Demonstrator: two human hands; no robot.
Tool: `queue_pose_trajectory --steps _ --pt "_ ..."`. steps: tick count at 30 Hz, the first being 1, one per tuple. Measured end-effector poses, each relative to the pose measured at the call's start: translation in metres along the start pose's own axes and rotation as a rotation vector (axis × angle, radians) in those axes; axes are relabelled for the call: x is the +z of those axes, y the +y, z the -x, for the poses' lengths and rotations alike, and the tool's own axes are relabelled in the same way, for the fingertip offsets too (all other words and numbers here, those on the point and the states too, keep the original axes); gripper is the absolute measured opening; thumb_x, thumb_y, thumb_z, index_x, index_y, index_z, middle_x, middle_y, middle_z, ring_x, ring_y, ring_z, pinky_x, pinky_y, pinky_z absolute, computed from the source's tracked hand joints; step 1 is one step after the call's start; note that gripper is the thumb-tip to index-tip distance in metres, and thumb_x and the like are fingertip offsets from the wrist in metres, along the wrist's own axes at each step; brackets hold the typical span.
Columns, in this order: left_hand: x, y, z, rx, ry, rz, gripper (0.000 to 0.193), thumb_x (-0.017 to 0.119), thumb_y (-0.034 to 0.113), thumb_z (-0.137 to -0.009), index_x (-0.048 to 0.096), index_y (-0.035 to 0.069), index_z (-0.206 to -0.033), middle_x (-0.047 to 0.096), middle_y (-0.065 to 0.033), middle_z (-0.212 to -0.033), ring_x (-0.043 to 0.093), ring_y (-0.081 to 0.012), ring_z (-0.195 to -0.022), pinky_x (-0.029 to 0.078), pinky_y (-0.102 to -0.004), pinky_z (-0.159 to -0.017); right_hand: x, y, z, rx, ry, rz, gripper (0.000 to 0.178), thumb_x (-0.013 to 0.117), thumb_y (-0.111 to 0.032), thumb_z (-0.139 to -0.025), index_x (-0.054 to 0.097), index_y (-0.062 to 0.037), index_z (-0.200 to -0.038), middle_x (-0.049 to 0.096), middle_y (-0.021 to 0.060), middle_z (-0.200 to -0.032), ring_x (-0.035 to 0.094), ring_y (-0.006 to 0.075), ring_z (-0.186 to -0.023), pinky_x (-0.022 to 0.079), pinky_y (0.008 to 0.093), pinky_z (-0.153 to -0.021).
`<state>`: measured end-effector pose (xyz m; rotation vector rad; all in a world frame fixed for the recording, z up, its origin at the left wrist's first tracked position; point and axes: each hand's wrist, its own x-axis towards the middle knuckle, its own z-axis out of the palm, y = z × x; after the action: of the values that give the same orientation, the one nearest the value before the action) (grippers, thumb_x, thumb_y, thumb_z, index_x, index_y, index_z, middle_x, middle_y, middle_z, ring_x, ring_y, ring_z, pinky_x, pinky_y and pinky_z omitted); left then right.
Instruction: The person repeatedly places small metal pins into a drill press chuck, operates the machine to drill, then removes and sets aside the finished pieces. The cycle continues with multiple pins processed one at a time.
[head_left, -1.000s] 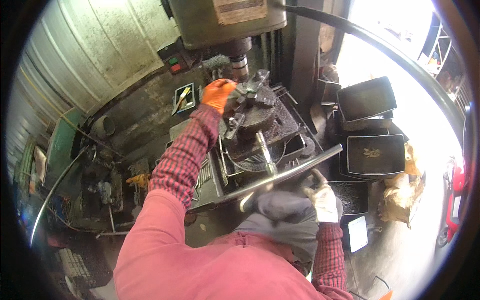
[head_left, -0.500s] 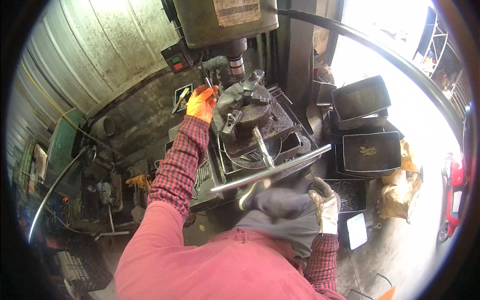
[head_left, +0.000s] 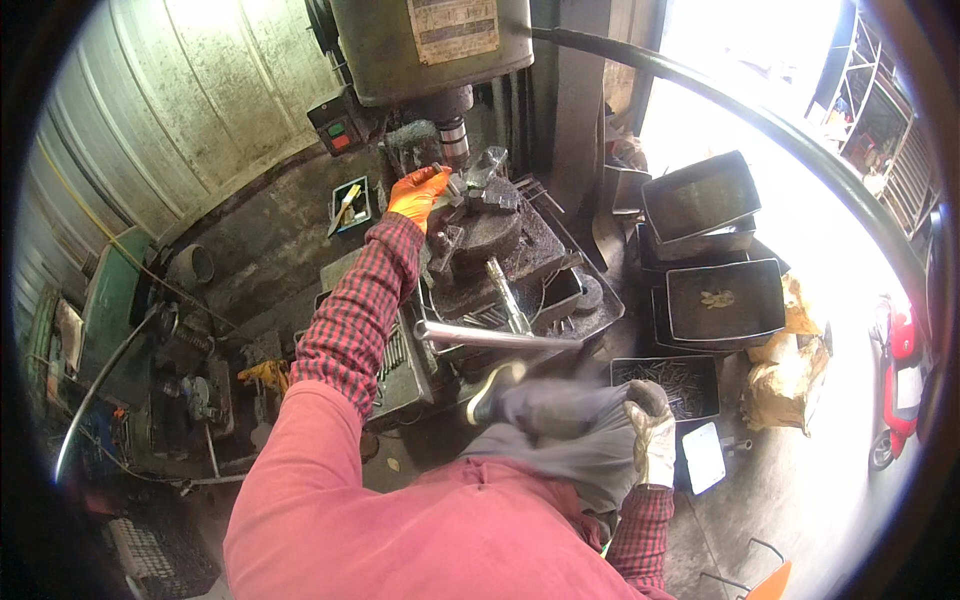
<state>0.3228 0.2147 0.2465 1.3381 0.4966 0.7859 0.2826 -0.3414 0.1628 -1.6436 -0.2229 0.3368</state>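
Note:
My left hand (head_left: 418, 196), in an orange glove, reaches forward to the machine vise (head_left: 495, 235). Its fingers are closed on a short metal pin (head_left: 455, 188) beside the vise jaws. Just above stands the spindle (head_left: 453, 138) of a green drill press (head_left: 435, 75). In a whitish work glove, my right hand (head_left: 652, 435) is low by my right thigh. Its fingers are loosely curled, with nothing visible in them. A long shiny bar (head_left: 480, 336) crosses in front of the vise, its right end blurred and touched by neither hand. The vise handle (head_left: 508, 298) points toward me.
Dark bins (head_left: 725, 300) are stacked at the right, near a paper sack (head_left: 790, 380). A bin of small metal pieces (head_left: 675, 385) sits beside my right hand. Rods lie in a tray (head_left: 398, 365) left of the vise. A switch box (head_left: 338, 128) hangs at the wall.
My left hand has brought the pin rightward, closer to the vise jaws. The long bar has shifted and changed its tilt. My right hand stays low by my thigh. The view has moved slightly.

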Motion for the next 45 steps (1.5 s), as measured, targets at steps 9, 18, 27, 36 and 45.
queue_pose_trajectory --steps 9,18,27,36,45 --pt "-0.001 -0.012 -0.006 0.094 -0.226 -0.370 0.017 0.078 0.013 -0.093 0.078 0.003 -0.107 0.076 -0.0021 -0.098 0.067 -0.0106 -0.087 0.054 -0.0279 -0.080 0.026 -0.014 -0.006 0.044 -0.106 -0.017 0.051 0.077 -0.004 -0.089 0.063 0.0025 -0.138 0.071 0.0140 -0.128 0.068 0.0224 -0.118 0.052 0.0338 -0.107" --pt "0.003 0.001 -0.005 0.199 -0.289 -0.756 0.023 0.079 0.018 -0.090 0.079 0.002 -0.106 0.079 -0.0066 -0.099 0.071 -0.0123 -0.092 0.054 -0.0296 -0.083 0.129 -0.008 -0.048 -0.191 -0.304 0.665 0.077 0.084 -0.035 -0.086 0.053 -0.0031 -0.149 0.073 0.0206 -0.126 0.073 0.0254 -0.111 0.056 0.0350 -0.095" --pt "0.006 0.008 -0.005 0.143 -0.307 -0.713 0.024 0.080 0.020 -0.089 0.080 0.002 -0.104 0.080 -0.0069 -0.097 0.072 -0.0122 -0.091 0.054 -0.0286 -0.082 0.237 -0.054 -0.011 0.340 -0.975 -0.230 0.064 0.059 -0.042 -0.105 0.046 -0.0048 -0.156 0.057 0.0214 -0.144 0.052 0.0321 -0.138 0.051 0.0429 -0.108" --pt "0.001 0.001 -0.008 0.164 -0.329 -0.682 0.024 0.079 0.020 -0.092 0.078 0.000 -0.106 0.078 -0.0045 -0.097 0.070 -0.0100 -0.088 0.054 -0.0282 -0.079 0.102 -0.137 -0.109 -1.036 -0.337 1.013 0.094 0.097 -0.029 -0.053 0.059 -0.0019 -0.135 0.063 0.0187 -0.130 0.057 0.0382 -0.130 0.039 0.0561 -0.119" --pt "0.005 0.020 -0.004 0.087 -0.329 -0.743 0.021 0.079 0.018 -0.093 0.079 0.001 -0.104 0.077 -0.0026 -0.091 0.066 -0.0090 -0.082 0.052 -0.0265 -0.076 0.262 -0.067 -0.002 0.257 -0.607 -0.319 0.053 0.064 -0.036 -0.104 0.058 -0.0018 -0.144 0.067 0.0198 -0.133 0.062 0.0291 -0.126 0.049 0.0414 -0.108"
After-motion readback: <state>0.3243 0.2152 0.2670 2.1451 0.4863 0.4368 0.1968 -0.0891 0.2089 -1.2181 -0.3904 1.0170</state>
